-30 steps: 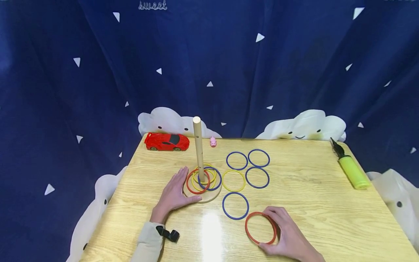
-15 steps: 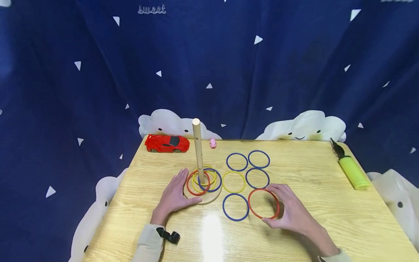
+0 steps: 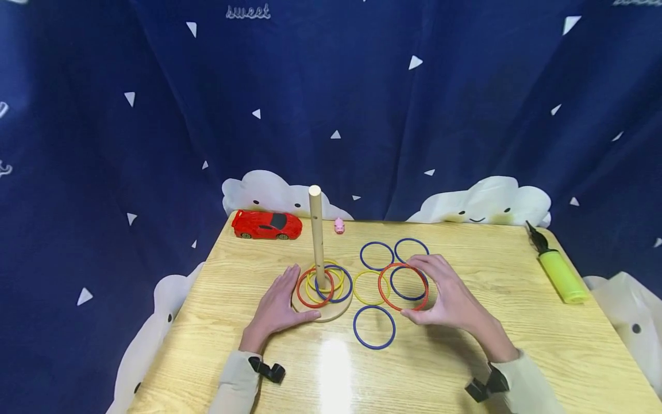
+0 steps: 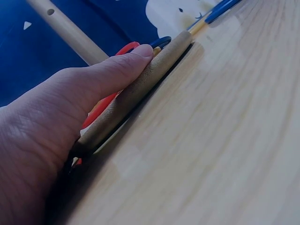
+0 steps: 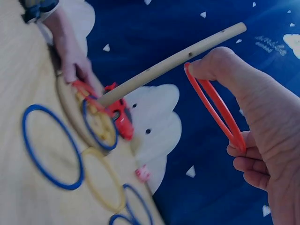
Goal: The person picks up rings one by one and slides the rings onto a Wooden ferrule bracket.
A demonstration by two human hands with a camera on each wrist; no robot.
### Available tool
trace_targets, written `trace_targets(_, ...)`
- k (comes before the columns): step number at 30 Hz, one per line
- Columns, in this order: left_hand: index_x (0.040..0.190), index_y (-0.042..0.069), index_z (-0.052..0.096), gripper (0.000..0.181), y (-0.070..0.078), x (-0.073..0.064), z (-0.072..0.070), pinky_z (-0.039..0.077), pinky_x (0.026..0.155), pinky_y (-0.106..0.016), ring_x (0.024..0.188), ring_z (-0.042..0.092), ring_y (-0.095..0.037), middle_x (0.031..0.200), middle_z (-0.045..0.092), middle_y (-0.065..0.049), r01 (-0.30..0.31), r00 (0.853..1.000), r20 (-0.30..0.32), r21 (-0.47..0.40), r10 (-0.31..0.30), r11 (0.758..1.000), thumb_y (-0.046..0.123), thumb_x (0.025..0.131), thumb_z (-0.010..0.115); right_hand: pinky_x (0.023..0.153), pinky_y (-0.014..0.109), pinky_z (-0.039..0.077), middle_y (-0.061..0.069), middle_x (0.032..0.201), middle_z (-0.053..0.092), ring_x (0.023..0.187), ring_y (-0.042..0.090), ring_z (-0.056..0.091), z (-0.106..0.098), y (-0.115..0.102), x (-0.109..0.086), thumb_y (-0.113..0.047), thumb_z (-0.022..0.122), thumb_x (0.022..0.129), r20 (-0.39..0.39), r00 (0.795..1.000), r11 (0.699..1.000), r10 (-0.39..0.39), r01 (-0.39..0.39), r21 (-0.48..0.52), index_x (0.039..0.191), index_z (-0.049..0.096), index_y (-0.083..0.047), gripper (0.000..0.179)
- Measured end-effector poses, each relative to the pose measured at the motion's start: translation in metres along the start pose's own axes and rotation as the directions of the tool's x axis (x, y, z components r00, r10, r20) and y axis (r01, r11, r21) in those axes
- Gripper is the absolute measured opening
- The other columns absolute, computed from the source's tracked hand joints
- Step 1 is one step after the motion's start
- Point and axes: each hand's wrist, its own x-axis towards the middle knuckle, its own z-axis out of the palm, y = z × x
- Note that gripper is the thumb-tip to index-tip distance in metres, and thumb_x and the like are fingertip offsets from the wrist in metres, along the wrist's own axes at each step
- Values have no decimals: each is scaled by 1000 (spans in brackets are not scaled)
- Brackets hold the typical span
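A wooden ring toss stand, with an upright post [image 3: 316, 236] and a round base [image 3: 333, 314], stands left of centre on the table. My left hand [image 3: 275, 303] holds the base at its left side, thumb on the rim in the left wrist view. Around the post lie a red ring [image 3: 314, 307], a blue ring [image 3: 352, 284] and yellow rings. My right hand [image 3: 446, 293] pinches another red ring [image 3: 379, 287] between thumb and fingers, raised above the table. In the head view it overlaps a blue ring [image 3: 408, 299] and the yellow ring [image 3: 369, 304] lying there.
More blue rings lie right of the stand, including one blue ring [image 3: 374, 348] nearer the front. At the back are a red toy car [image 3: 266, 225] and a small pink pig [image 3: 339, 226]. A yellow-green hand pump [image 3: 564, 278] lies at the right edge; a dark blue curtain [image 3: 362, 86] hangs behind.
My right hand has lifted the red ring from the table's front and carried it up and leftward, over the loose rings. The left hand has stayed at the base.
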Motion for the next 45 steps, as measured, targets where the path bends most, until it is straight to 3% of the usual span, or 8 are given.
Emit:
trace_targets(10, 167, 9, 22, 135, -1, 0, 1, 19, 131, -46, 160, 19, -25, 173, 24, -6, 6, 1000, 13, 0, -6, 1000, 85, 69, 74, 108, 22, 42, 6, 132, 65, 123, 23, 56, -11, -11, 56, -43, 99, 57, -36, 998, 995, -58, 60, 77, 133, 66, -5, 91)
trace_targets(15, 168, 11, 20, 135, -2, -1, 0, 17, 131, -42, 161, 16, -21, 174, 22, -3, 26, 999, 32, 5, -27, 1000, 86, 69, 73, 107, 26, 44, 10, 131, 67, 121, 27, 58, -18, -22, 82, -50, 97, 60, -89, 988, 984, -123, 133, 116, 132, 67, -1, 92)
trace_targets(21, 168, 12, 18, 136, -1, -3, 0, 15, 131, -41, 161, 14, -20, 174, 20, -2, 43, 998, 54, 17, -44, 999, 88, 69, 71, 105, 25, 46, 12, 130, 68, 119, 29, 58, -27, -45, 115, -56, 94, 64, -163, 968, 964, -192, 217, 153, 132, 68, -1, 92)
trace_targets(26, 168, 12, 18, 136, -1, -1, -1, 16, 131, -41, 161, 13, -19, 174, 20, -1, 39, 998, 54, 17, -40, 999, 88, 69, 70, 105, 33, 46, 15, 129, 68, 119, 32, 58, -34, -60, 149, -64, 88, 68, -217, 932, 943, -290, 317, 101, 130, 67, 3, 93)
trace_targets(32, 168, 12, 17, 136, -3, 2, -1, 15, 131, -41, 161, 13, -19, 174, 19, -1, 33, 998, 57, 25, -34, 999, 91, 69, 68, 105, 39, 47, 15, 130, 68, 120, 32, 58, -35, -74, 185, -55, 91, 63, -246, 900, 923, -360, 381, 45, 130, 67, 4, 92)
trace_targets(36, 168, 12, 19, 136, -4, 2, -1, 16, 131, -42, 161, 15, -20, 174, 21, -2, 28, 999, 44, 20, -29, 999, 89, 69, 69, 104, 42, 48, 12, 130, 67, 120, 30, 57, -25, -78, 201, -49, 93, 61, -235, 907, 931, -348, 364, 25, 130, 68, 2, 90)
trace_targets(39, 168, 11, 20, 136, -4, 1, -2, 17, 131, -43, 161, 15, -20, 174, 21, -2, 29, 999, 40, 15, -30, 999, 88, 69, 71, 104, 43, 48, 11, 131, 67, 121, 27, 56, -13, -77, 206, -49, 93, 61, -207, 926, 944, -315, 328, 30, 130, 68, 0, 88)
trace_targets(45, 168, 11, 19, 135, -2, -1, -1, 17, 131, -42, 161, 14, -19, 174, 21, -2, 23, 999, 45, 27, -24, 999, 89, 69, 70, 105, 46, 47, 10, 132, 66, 122, 26, 55, 17, -65, 195, -48, 95, 60, -124, 959, 962, -254, 264, 75, 131, 67, -1, 90)
